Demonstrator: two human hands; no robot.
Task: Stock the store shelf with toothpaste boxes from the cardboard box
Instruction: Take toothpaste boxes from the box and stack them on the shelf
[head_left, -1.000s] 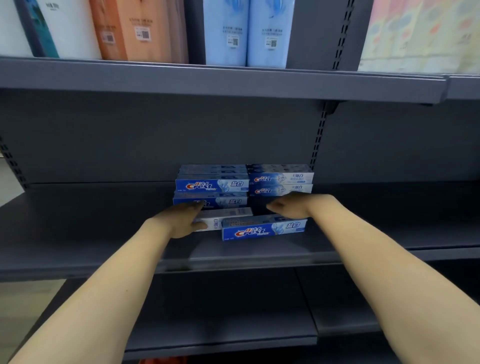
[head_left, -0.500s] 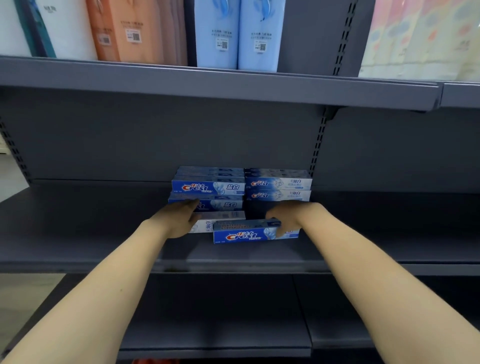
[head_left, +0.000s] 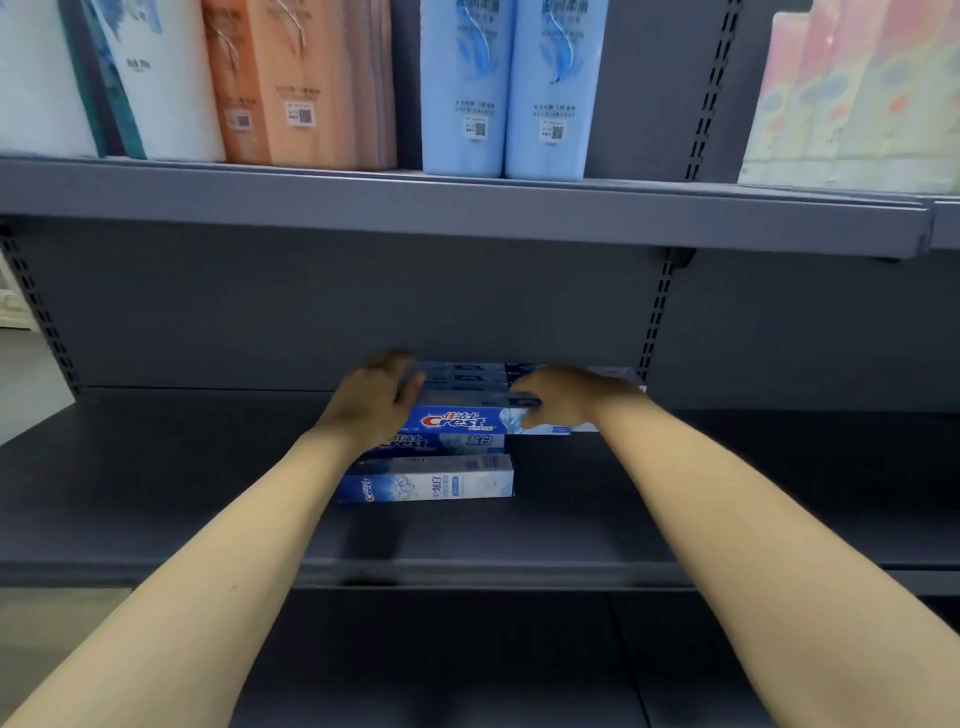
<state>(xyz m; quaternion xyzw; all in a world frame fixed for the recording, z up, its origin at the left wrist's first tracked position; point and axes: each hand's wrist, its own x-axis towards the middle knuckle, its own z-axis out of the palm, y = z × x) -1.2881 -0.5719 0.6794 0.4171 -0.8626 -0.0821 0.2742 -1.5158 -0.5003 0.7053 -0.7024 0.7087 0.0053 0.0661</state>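
Observation:
A blue Crest toothpaste box (head_left: 467, 420) lies lengthwise on top of the left stack of toothpaste boxes (head_left: 447, 442) at the back of the grey middle shelf (head_left: 156, 499). My left hand (head_left: 375, 402) grips its left end, fingers curled over the top. My right hand (head_left: 563, 397) pinches its right end and hides part of the right stack behind it. A paler blue-and-white toothpaste box (head_left: 431, 483) lies alone on the shelf in front of the stack. The cardboard box is out of view.
The upper shelf (head_left: 467, 213) overhangs the stacks and carries tall white, orange and light-blue bottles (head_left: 498, 88) and pastel packs (head_left: 857, 104). A slotted upright (head_left: 655, 317) stands just right of the stacks. A lower shelf (head_left: 441, 665) runs beneath my arms.
My right hand lifted the blue box off the shelf front and set it on the left stack. My left hand left the pale box and moved up to the blue box's left end.

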